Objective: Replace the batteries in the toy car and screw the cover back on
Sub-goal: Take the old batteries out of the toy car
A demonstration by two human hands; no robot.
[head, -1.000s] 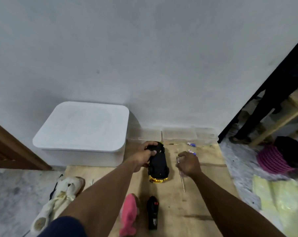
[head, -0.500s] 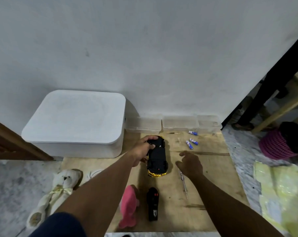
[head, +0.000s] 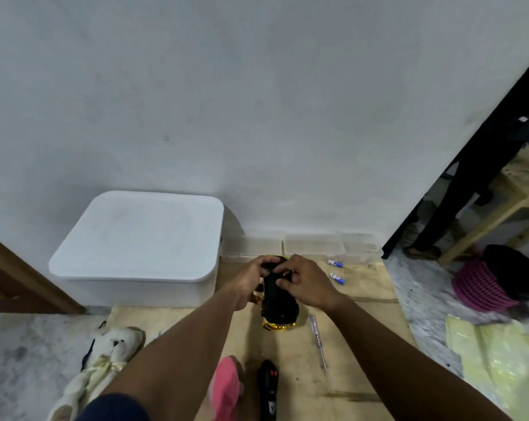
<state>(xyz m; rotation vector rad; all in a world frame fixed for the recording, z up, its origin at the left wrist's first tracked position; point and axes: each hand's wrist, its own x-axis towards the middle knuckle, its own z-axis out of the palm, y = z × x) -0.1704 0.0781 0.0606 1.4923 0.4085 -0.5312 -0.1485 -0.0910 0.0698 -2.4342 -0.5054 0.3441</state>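
A black toy car [head: 279, 306] with gold trim lies upside down on the wooden board [head: 360, 354]. My left hand [head: 252, 281] grips the car's far end from the left. My right hand [head: 302, 279] curls over the same far end from the right, fingers pressed on the underside; what they touch is hidden. A thin screwdriver [head: 318, 341] lies loose on the board to the right of the car. Two blue and white batteries [head: 335, 270] lie beyond my right hand near the wall.
A black remote control [head: 268, 387] and a pink soft toy [head: 226, 387] lie near the board's front edge. A white lidded bin [head: 141, 244] stands at the left. Clear plastic boxes [head: 313, 246] line the wall. A cream teddy bear [head: 105, 357] lies on the floor.
My right hand let go of the screwdriver, left it on the board, and moved up and left onto the car's far end. My left hand kept its grip on the car.
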